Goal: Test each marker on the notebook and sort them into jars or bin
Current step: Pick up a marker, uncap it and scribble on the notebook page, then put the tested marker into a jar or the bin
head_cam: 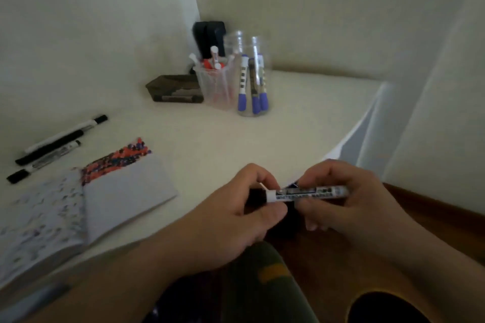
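A white marker (312, 193) with a printed label lies level between my hands near the table's front edge. My right hand (349, 196) grips its barrel. My left hand (236, 207) pinches the marker's left end, where a dark cap (256, 195) shows between the fingers. The open notebook (78, 207) lies at the left, with red, blue and black scribbles on its upper page. At the back stand a clear jar (249, 78) with blue-capped markers and a clear cup (215, 84) with red markers.
Three black pens and markers (56, 144) lie at the far left on the white table (236, 139). A dark box (174, 92) sits beside the cup, a black object (208, 37) in the corner. A dark round bin (388, 307) shows at bottom right.
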